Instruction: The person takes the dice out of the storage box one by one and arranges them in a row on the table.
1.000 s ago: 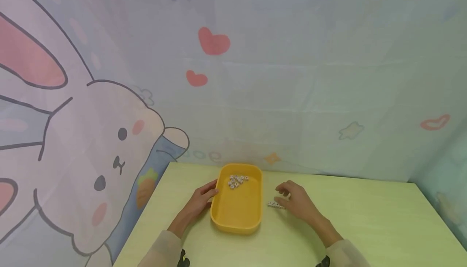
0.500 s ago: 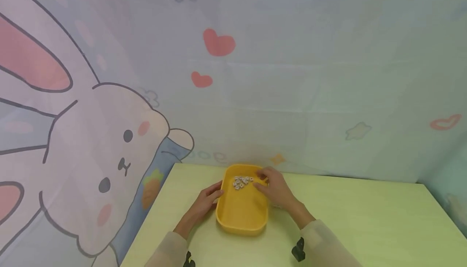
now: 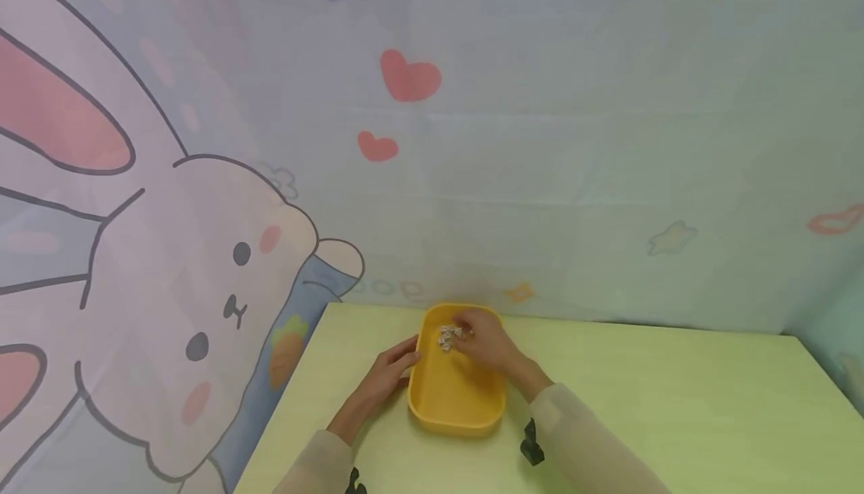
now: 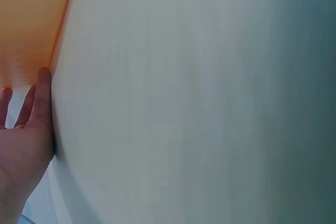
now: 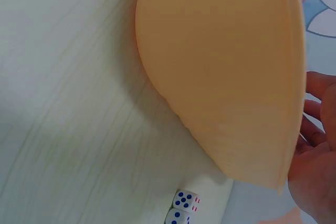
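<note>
A yellow tray (image 3: 455,404) sits on the table with a cluster of white dice (image 3: 447,336) near its far end. My left hand (image 3: 385,370) rests at the tray's left side, thumb at the rim. In the left wrist view, its fingers extend fairly straight against the outer wall. My right hand (image 3: 486,340) is inside the tray, right at the dice, with thumb and forefinger apart and partly covering them. Its palm side is hidden in the head view. Outside the tray, two dice (image 5: 184,205) with blue and red pips show in the right wrist view.
The pale yellow-green table (image 3: 648,396) extends to the right of the tray. Behind it hangs a cloth backdrop (image 3: 540,142) printed with a rabbit, hearts and stars. Dark wrist devices (image 3: 532,445) show below the sleeves.
My right hand has moved left from the dice row beside the tray, over the rim, to the cluster inside. The left hand stays at the tray's left side.
</note>
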`<state>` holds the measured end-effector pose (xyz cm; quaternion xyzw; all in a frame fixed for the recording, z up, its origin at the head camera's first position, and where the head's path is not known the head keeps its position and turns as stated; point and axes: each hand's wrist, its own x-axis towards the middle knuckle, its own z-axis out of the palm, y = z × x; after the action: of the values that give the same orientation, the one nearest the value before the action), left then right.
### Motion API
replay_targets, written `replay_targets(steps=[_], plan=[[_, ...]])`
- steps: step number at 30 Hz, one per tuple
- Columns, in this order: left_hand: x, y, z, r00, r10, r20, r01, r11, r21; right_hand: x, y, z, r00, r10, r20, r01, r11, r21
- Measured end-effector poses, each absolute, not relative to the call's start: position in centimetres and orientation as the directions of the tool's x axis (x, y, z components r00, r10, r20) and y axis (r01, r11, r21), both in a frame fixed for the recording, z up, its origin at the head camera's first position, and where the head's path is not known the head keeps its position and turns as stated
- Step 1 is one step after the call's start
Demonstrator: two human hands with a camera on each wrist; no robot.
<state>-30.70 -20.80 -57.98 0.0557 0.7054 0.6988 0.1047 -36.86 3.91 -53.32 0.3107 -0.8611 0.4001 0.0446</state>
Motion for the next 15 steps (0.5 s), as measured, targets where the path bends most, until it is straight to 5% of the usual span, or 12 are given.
replay_targets(steps=[15], plan=[[-30.4, -21.3, -58.1, -0.965, 0.254, -0.070, -0.066, 0.021, 0.998, -35.8, 2.6, -54.6, -0.821, -0.485, 0.302, -0.566, 0.622, -0.541]])
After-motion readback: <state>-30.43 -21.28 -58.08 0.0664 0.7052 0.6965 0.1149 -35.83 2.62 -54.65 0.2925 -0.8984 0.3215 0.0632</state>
